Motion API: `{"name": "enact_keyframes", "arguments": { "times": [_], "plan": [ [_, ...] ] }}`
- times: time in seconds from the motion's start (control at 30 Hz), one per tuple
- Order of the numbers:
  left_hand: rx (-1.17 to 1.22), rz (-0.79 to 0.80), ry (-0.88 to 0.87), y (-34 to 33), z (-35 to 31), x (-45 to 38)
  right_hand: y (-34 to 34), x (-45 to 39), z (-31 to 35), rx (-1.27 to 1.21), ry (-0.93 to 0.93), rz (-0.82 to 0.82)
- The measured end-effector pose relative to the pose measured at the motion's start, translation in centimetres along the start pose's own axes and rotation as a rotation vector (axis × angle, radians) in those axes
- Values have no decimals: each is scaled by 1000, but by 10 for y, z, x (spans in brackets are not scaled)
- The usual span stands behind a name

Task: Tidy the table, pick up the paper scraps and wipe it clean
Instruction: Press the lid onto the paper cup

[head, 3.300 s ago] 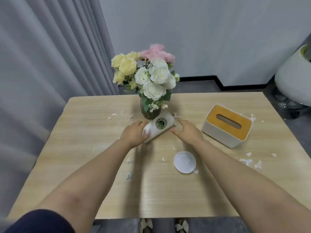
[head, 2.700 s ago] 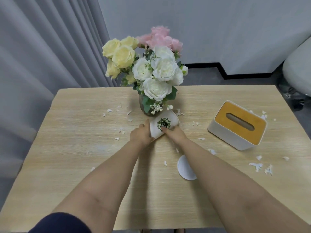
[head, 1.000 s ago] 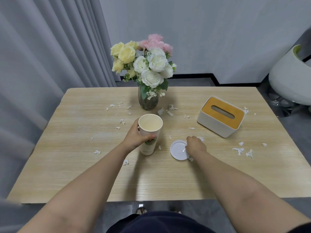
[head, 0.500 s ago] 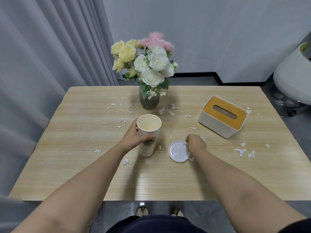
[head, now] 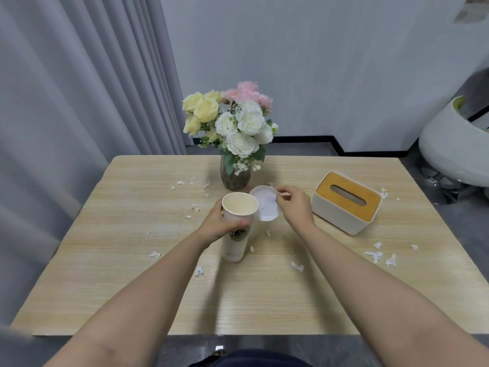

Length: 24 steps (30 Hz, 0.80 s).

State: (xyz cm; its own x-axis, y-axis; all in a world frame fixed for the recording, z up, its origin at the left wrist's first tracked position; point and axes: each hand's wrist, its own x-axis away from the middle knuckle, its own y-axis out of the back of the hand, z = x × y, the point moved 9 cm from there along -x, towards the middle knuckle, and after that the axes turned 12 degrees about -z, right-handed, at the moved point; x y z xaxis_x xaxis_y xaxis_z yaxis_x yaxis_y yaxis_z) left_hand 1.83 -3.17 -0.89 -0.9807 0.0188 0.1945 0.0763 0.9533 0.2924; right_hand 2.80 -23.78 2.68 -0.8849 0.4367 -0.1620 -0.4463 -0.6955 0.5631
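Nearest to the camera, two bare forearms reach out over the light wooden table (head: 111,287) from its front edge. Small white paper scraps (head: 379,256) lie scattered on the tabletop: a cluster near the right edge, single bits near the middle, and more on the far left side close to the vase.

The left hand (head: 215,225) is wrapped around the upper part of a tall white paper cup with a round green logo (head: 236,235). The thumb lies on the front of the cup just above the logo, and the other fingers curl behind it. The cup stands upright with its mouth open, and its base seems to rest on the table, though the blur there makes it hard to be sure.

Just to the right, the right hand (head: 295,205) pinches the rim of a round white plastic lid (head: 265,203) between thumb and fingers. The lid is raised and tilted, right beside the cup's rim.

Farther right stands a white tissue box with an orange-brown slotted top (head: 345,203), turned at an angle. Behind the cup is a dark glass vase (head: 235,177) with yellow, white and pink flowers (head: 232,123). Beyond the table hang grey curtains (head: 74,88).
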Motion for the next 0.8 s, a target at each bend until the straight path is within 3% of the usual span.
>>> {"name": "enact_keyframes", "arguments": {
  "times": [0.17, 0.33, 0.53, 0.8],
  "plan": [
    [6, -3, 6, -3, -2, 0, -9, 5, 33, -47, 156, 32],
    [0, -85, 10, 4, 2, -3, -31, 28, 62, -26, 401, 193],
    [-9, -136, 13, 11, 4, -5, -55, 43, 70, 35, 435, 352],
    [99, -81, -10, 11, 10, 0, -63, 54, 76, 46, 509, 377]
  ]
}}
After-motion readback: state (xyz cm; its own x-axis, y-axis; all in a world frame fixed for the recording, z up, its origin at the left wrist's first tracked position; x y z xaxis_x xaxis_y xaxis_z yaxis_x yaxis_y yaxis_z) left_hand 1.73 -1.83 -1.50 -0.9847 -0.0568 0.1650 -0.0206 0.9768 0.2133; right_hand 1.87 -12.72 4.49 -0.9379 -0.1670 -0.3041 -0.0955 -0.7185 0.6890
